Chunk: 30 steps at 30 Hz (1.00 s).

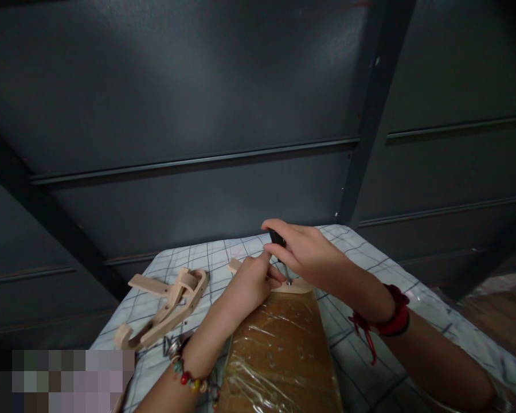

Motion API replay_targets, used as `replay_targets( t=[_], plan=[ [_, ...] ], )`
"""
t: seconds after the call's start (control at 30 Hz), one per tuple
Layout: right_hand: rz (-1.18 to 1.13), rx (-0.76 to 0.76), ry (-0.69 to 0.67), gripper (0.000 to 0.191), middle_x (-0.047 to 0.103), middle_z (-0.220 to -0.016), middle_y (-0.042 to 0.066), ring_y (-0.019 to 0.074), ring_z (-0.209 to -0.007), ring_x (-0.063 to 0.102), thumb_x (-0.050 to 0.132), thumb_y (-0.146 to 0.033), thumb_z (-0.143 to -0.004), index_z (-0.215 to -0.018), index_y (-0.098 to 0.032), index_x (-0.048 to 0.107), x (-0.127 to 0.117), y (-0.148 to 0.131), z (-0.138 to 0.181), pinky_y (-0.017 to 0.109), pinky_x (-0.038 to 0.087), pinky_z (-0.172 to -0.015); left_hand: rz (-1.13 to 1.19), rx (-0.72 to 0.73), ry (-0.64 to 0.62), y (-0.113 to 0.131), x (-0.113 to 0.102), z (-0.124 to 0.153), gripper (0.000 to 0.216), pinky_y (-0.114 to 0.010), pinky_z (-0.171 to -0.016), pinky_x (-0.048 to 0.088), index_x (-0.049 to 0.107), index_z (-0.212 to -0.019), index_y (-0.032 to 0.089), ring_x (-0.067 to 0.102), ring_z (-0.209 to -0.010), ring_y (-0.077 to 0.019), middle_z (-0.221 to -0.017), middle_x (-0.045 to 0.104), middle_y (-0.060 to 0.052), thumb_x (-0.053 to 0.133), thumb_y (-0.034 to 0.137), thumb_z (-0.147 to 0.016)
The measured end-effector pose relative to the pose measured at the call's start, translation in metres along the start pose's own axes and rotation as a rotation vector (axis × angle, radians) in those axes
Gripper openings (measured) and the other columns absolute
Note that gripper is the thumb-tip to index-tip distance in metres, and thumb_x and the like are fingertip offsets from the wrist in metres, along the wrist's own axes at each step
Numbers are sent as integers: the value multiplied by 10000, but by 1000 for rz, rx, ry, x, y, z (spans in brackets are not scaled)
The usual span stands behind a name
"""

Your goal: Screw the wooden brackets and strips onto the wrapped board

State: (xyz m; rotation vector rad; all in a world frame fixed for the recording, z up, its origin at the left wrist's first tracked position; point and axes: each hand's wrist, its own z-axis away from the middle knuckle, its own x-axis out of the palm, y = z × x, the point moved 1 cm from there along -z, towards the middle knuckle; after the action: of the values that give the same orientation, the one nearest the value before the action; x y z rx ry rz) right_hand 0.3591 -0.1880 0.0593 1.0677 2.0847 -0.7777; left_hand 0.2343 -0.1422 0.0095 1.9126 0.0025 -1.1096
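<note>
My right hand [303,246] grips the black handle of a screwdriver [277,237], which stands nearly upright. Its metal shaft points down at a small screw or hole in a pale wooden piece [298,286]. Closed on that wooden piece is my left hand [253,280], with its thumb up by the screwdriver; its fingertips are partly hidden. The piece rests at the far end of a brown board [279,350] covered in shiny clear wrap. A narrow end of pale wood [234,265] shows behind my left hand.
Several pale wooden parts [176,307], some curved and with holes, lie in a heap on the left of the checked cloth [356,258]. Small dark metal bits [167,346] lie near my left wrist. A dark grey metal panel wall [198,115] rises behind the table.
</note>
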Motion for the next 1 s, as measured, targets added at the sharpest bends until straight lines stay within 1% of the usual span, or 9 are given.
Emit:
replay_targets(
  t=[0.1, 0.2, 0.37, 0.5, 0.7, 0.8, 0.9, 1.0],
  plan=[
    [93, 19, 37, 248, 621, -844, 73, 175, -746, 577, 478, -281, -809, -1014, -142, 500, 3, 1, 0, 271, 416, -616, -3, -26, -15, 1, 1, 0, 172, -228, -606, 467, 516, -800, 139, 629, -676, -151, -749, 683, -45, 519, 39, -660],
    [154, 10, 48, 216, 606, -862, 65, 168, -757, 566, 463, -280, -819, -992, -158, 508, 5, -2, 0, 260, 400, -606, -38, -29, 6, 5, 1, 0, 130, -237, -625, 467, 527, -741, 136, 631, -687, -161, -740, 685, -55, 536, 43, -651],
    [171, -66, -13, 208, 578, -815, 34, 136, -705, 531, 398, -234, -844, -1020, -186, 498, 6, -5, 1, 241, 367, -582, -64, -22, 12, 7, 1, -1, 95, -237, -603, 461, 539, -679, 136, 627, -671, -167, -732, 687, -65, 529, 45, -654],
    [176, -73, -33, 221, 572, -833, 40, 125, -691, 512, 365, -212, -852, -1024, -180, 500, 5, -5, 2, 237, 357, -579, -76, -10, 5, 6, 1, -1, 88, -230, -578, 445, 549, -703, 130, 613, -644, -159, -714, 681, -55, 535, 60, -652],
    [128, -125, -93, 228, 576, -854, 45, 130, -720, 526, 351, -201, -856, -1028, -190, 500, 5, -10, 2, 239, 376, -608, -274, 55, 35, 4, 2, 0, 131, -259, -575, 412, 574, -637, 129, 592, -686, -193, -713, 661, -70, 466, 62, -669],
    [102, -100, -91, 222, 579, -853, 42, 135, -721, 529, 363, -201, -850, -1027, -197, 497, 4, -7, 2, 243, 381, -607, -211, 54, 43, 3, 3, 0, 111, -256, -567, 429, 546, -670, 142, 601, -650, -180, -705, 665, -60, 475, 58, -657],
    [76, -67, -67, 211, 580, -871, 41, 140, -726, 534, 367, -218, -849, -1022, -192, 485, 4, -1, 0, 250, 381, -612, -104, 57, 56, 4, 3, 2, 165, -238, -574, 454, 507, -743, 158, 616, -634, -153, -725, 675, -35, 460, 33, -646],
    [46, -58, -63, 201, 577, -916, 48, 142, -745, 538, 359, -213, -846, -1011, -186, 471, 6, 1, -1, 255, 377, -623, -96, 34, 48, 7, 2, 3, 172, -241, -587, 470, 483, -738, 164, 627, -650, -155, -741, 681, -40, 460, 23, -642]
  ],
)
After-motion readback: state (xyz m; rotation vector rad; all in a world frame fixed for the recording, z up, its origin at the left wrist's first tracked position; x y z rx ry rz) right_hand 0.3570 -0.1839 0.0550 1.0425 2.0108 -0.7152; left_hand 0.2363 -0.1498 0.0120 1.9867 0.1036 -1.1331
